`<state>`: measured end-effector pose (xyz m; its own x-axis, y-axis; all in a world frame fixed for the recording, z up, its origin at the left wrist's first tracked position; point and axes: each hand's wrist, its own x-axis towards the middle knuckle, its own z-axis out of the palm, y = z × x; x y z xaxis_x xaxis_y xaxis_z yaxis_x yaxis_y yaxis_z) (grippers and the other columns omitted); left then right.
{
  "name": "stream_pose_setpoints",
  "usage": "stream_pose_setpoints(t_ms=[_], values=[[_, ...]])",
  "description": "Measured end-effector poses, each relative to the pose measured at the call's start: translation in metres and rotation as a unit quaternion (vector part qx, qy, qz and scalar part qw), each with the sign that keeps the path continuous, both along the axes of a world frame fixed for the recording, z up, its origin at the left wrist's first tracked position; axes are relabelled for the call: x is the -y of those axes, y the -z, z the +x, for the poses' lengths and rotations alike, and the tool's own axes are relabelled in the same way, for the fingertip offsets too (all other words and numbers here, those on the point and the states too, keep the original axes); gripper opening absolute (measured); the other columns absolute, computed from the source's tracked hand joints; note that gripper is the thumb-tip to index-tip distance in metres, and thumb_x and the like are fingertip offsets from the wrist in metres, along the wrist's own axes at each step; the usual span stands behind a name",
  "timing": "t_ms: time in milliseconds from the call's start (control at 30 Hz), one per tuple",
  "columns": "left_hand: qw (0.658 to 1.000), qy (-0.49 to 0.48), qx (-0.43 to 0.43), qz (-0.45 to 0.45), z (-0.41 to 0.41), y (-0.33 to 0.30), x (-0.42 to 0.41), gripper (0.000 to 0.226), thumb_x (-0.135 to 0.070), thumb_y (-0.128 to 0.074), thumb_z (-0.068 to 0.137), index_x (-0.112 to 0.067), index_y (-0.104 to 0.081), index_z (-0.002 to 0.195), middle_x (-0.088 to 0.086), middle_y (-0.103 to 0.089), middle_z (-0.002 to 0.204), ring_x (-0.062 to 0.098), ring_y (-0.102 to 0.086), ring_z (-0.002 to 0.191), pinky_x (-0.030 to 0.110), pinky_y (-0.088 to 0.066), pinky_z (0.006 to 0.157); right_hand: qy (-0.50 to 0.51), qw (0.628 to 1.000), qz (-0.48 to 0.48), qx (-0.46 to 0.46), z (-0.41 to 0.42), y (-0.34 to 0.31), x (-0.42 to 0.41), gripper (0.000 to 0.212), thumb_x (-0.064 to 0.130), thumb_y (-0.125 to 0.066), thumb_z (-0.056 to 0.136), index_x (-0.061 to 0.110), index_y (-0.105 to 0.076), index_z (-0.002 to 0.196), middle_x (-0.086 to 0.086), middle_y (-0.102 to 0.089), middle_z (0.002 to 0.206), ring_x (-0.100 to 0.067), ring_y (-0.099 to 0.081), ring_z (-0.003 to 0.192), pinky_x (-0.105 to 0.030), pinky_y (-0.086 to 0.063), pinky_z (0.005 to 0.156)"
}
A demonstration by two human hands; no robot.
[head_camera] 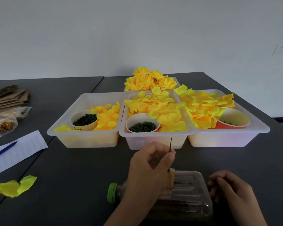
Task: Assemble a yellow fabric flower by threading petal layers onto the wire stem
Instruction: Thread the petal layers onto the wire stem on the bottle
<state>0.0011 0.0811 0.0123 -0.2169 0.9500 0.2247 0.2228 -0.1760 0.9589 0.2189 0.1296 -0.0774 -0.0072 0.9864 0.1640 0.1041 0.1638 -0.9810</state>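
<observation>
L hand (151, 162) pinches wire stem (170, 145) upright, thin & stiff, prob light; hold low. R hand (227, 187) loosely curled, empty. Petals (171, 119) look soft, floppy

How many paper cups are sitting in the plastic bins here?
3, one per front bin: a yellow cup in the left bin, a red-orange cup in the middle bin, and a red cup in the right bin. Petals could hide others.
</observation>
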Motion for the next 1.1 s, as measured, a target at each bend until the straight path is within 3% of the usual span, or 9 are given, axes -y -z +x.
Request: stream_pose_setpoints(t_ms=[133, 300, 433, 567, 633, 733, 833, 933, 1100], values=[[0.995, 0.025, -0.091, -0.020, -0.012, 0.009, 0.007, 0.009, -0.021, -0.067, 0.087, -0.030, -0.070, 0.087, -0.022, -0.066, 0.097, 0.003, -0.061, 0.100, 0.035, -0.051, 0.091, 0.001, 1.000, 0.002, 0.011, -0.001, -0.003, 0.002, 0.027, -0.017, -0.043, 0.092, -0.006, -0.062, 0.077, -0.019, -0.063, 0.065, -0.018, -0.055, 0.043, -0.020, -0.043, 0.040], [0.991, 0.077, -0.109, -0.032, -0.027, 0.004, 0.005, 0.016, -0.023, -0.065, 0.089, -0.038, -0.071, 0.091, -0.027, -0.063, 0.107, -0.006, -0.055, 0.111, 0.034, -0.049, 0.096, 0.002, 1.000, -0.008, 0.009, -0.002, -0.005, 0.003, 0.026, -0.017, -0.042, 0.092, -0.007, -0.062, 0.077, -0.020, -0.063, 0.064, -0.016, -0.055, 0.042, -0.020, -0.042, 0.040], [0.994, 0.052, -0.095, 0.001, -0.042, -0.013, 0.000, 0.020, -0.025, -0.058, 0.092, -0.040, -0.072, 0.092, -0.028, -0.068, 0.102, -0.010, -0.058, 0.104, 0.011, -0.045, 0.085, -0.004, 1.000, -0.013, 0.018, -0.002, -0.008, 0.004, 0.026, -0.016, -0.043, 0.092, -0.007, -0.063, 0.078, -0.018, -0.064, 0.065, -0.017, -0.056, 0.044, -0.020, -0.043, 0.040], [0.992, -0.027, -0.117, 0.037, -0.076, -0.031, -0.020, 0.021, -0.027, -0.055, 0.093, -0.040, -0.072, 0.089, -0.025, -0.069, 0.097, -0.010, -0.058, 0.096, 0.014, -0.041, 0.080, -0.003, 0.999, -0.013, 0.037, -0.002, -0.012, 0.006, 0.026, -0.015, -0.044, 0.092, -0.007, -0.063, 0.077, -0.017, -0.064, 0.064, -0.015, -0.055, 0.042, -0.020, -0.043, 0.040], [0.974, -0.120, -0.184, 0.059, -0.105, -0.034, -0.044, 0.020, -0.024, -0.055, 0.094, -0.035, -0.071, 0.092, -0.021, -0.069, 0.096, -0.005, -0.060, 0.095, 0.009, -0.041, 0.079, -0.004, 0.999, -0.013, 0.047, -0.002, -0.013, 0.007, 0.026, -0.015, -0.044, 0.092, -0.006, -0.064, 0.076, -0.017, -0.064, 0.064, -0.015, -0.055, 0.041, -0.020, -0.043, 0.040], [0.911, -0.232, -0.341, -0.005, -0.152, -0.030, -0.090, 0.020, -0.025, -0.054, 0.096, -0.025, -0.065, 0.112, 0.000, -0.063, 0.115, 0.016, -0.057, 0.106, 0.031, -0.046, 0.089, -0.005, 0.997, -0.010, 0.072, -0.002, -0.014, 0.008, 0.027, -0.014, -0.046, 0.091, -0.003, -0.065, 0.075, -0.017, -0.065, 0.064, -0.017, -0.055, 0.041, -0.021, -0.044, 0.043], [0.851, -0.195, -0.456, -0.174, -0.184, -0.020, -0.128, 0.039, -0.038, -0.054, 0.095, -0.027, -0.053, 0.132, 0.013, -0.050, 0.131, 0.033, -0.048, 0.119, 0.048, -0.042, 0.099, -0.009, 0.995, -0.021, 0.093, 0.000, -0.017, 0.006, 0.026, -0.012, -0.048, 0.091, -0.001, -0.067, 0.077, -0.015, -0.067, 0.066, -0.020, -0.059, 0.045, -0.024, -0.047, 0.043], [0.818, -0.096, -0.502, -0.264, -0.191, -0.012, -0.145, 0.044, -0.042, -0.057, 0.093, -0.027, -0.051, 0.134, 0.009, -0.048, 0.140, 0.032, -0.046, 0.126, 0.053, -0.037, 0.106, -0.014, 0.993, -0.040, 0.110, 0.003, -0.016, 0.003, 0.025, -0.008, -0.050, 0.091, 0.002, -0.068, 0.078, -0.012, -0.068, 0.068, -0.026, -0.065, 0.054, -0.027, -0.050, 0.048], [0.796, -0.177, -0.543, -0.202, -0.188, 0.001, -0.150, 0.035, -0.035, -0.052, 0.096, -0.027, -0.056, 0.130, 0.004, -0.059, 0.130, 0.026, -0.055, 0.113, 0.045, -0.045, 0.095, -0.012, 0.992, -0.040, 0.120, 0.002, -0.016, 0.002, 0.025, -0.009, -0.050, 0.091, 0.002, -0.068, 0.078, -0.013, -0.069, 0.068, -0.027, -0.065, 0.053, -0.026, -0.049, 0.044]])
